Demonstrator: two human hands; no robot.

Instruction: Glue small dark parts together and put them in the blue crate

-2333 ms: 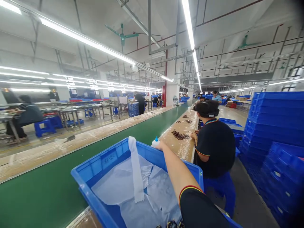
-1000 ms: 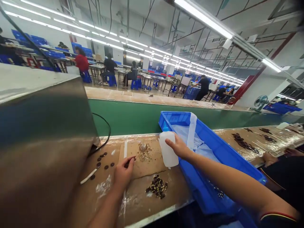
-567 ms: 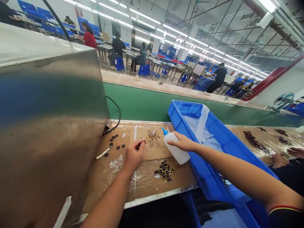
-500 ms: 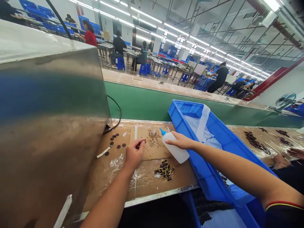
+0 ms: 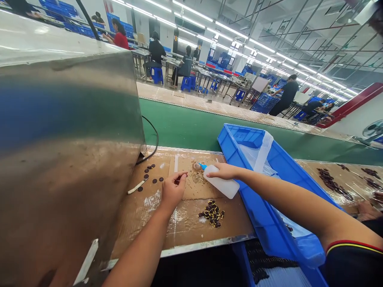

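A white plastic squeeze bottle with a blue nozzle lies tilted in my right hand, whose fingers wrap round its upper part. Its tip points left, over a glossy brownish blob on the stained cardboard sheet. Just left of that blob, my left hand is closed in a pinch. Something small and dark shows by its fingers, too little of it to name. Nearer me, a pile of small dark pieces with yellow ends lies on the brown tabletop.
Dark round discs and a white-handled tool lie to the left, beside a large metal housing. A blue crate slants along the right. Beyond it, dark parts lie near another person's hand.
My right hand has tipped the bottle further over, bringing its nozzle down and left to the blob. The left hand keeps its pinch near the sheet. The whole view has shifted slightly.
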